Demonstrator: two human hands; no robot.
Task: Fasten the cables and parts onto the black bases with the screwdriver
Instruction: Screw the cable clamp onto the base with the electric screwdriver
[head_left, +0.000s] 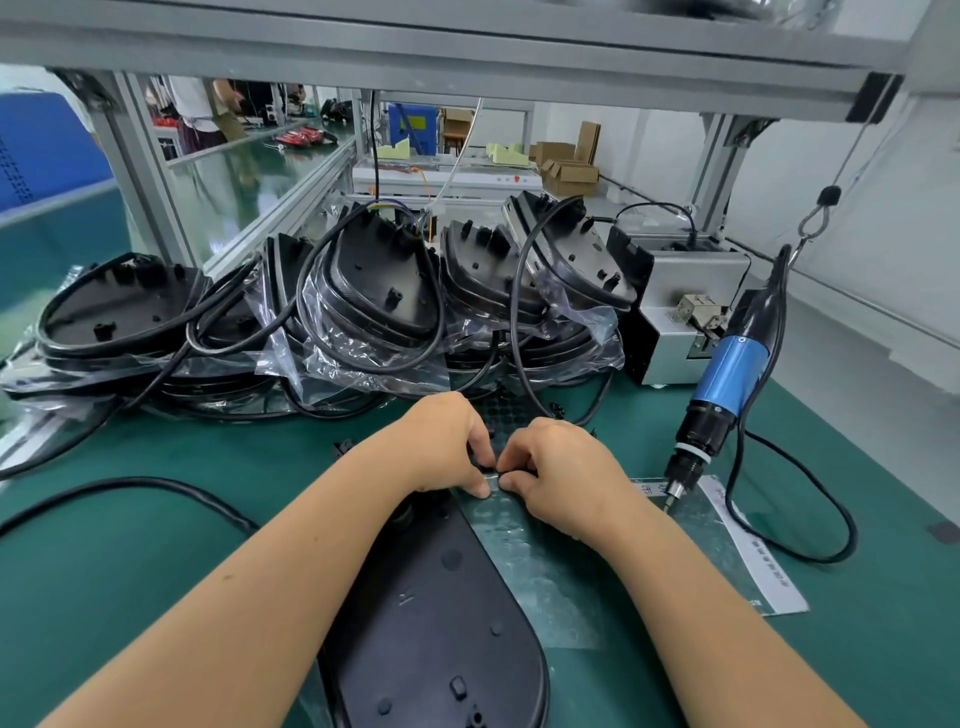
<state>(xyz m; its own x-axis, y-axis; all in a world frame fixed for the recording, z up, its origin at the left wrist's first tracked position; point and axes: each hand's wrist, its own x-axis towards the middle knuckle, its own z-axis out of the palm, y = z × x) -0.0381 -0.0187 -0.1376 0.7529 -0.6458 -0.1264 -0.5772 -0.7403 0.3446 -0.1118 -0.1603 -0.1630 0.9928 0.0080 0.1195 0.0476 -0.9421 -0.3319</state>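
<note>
Both hands meet at the middle of the frame, fingertips pinching a small dark part over the far tip of a black base.

The left hand (447, 441) comes in from the lower left, knuckles up, fingers curled down so that thumb and forefinger nip the small part (493, 470); the right hand (558, 470) comes in from the lower right in the same bent pose, its fingertips touching the left's on that part. What the part is cannot be told. The black base (436, 623) lies flat on the green table (130, 571) in the lower middle, between the forearms, beside a sheet of bubble wrap (545, 561). The screwdriver (722, 384), blue-bodied, hangs at the right, tip just above the wrap. A heap of bagged bases (363, 291) with black cables (156, 486) fills the middle band.
</note>
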